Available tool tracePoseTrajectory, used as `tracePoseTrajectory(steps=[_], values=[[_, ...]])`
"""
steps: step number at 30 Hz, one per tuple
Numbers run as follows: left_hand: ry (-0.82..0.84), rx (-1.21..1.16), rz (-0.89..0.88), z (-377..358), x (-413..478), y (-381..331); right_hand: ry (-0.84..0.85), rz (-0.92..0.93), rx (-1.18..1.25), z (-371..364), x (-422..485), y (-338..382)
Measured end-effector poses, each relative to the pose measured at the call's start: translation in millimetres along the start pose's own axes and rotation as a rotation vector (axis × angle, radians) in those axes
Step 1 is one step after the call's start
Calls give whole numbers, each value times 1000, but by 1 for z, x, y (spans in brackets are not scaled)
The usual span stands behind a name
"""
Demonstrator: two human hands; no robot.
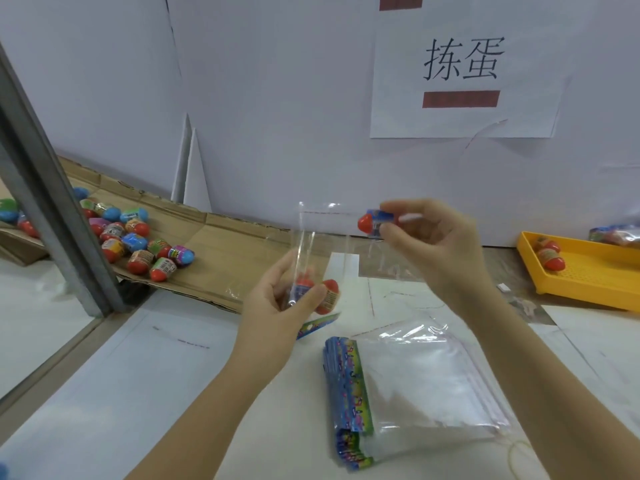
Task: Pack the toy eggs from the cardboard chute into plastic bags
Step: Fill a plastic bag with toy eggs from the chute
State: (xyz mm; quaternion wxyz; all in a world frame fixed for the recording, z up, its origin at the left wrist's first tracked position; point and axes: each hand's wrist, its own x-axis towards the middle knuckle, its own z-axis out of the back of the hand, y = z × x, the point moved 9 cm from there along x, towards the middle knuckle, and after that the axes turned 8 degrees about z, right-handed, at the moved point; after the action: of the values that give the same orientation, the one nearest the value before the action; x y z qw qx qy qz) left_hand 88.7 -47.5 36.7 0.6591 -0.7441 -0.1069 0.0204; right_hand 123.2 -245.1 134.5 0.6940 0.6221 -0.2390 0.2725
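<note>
Right grip (433,237) pinched an egg (374,221) beside the bag (322,237) mouth, left grip (277,303) curled round its filled base; best dropped end-first, mouth held wide.

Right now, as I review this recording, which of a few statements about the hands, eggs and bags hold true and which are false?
1. The right hand pinches a toy egg beside the top of the clear bag. True.
2. The left hand holds nothing. False: it grips the clear bag near its lower end.
3. The cardboard chute has no eggs on it. False: a pile of eggs lies on it.
4. A stack of bags lies on the table. True.
5. The yellow tray holds only tools. False: tray eggs lie in it.
</note>
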Motion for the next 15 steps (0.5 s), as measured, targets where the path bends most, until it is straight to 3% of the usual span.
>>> tracePoseTrajectory(steps=[3,6,11,15], values=[[53,11,-34,-10,-4,-3,159,288,-110,-13,0,50],[86,-3,-32,-14,-6,-1,234,436,-472,-26,-7,64],[132,72,-34,-17,-8,1,192,412,-706,-25,-8,61],[152,27,-19,-18,-9,0,315,359,-690,-32,-9,57]])
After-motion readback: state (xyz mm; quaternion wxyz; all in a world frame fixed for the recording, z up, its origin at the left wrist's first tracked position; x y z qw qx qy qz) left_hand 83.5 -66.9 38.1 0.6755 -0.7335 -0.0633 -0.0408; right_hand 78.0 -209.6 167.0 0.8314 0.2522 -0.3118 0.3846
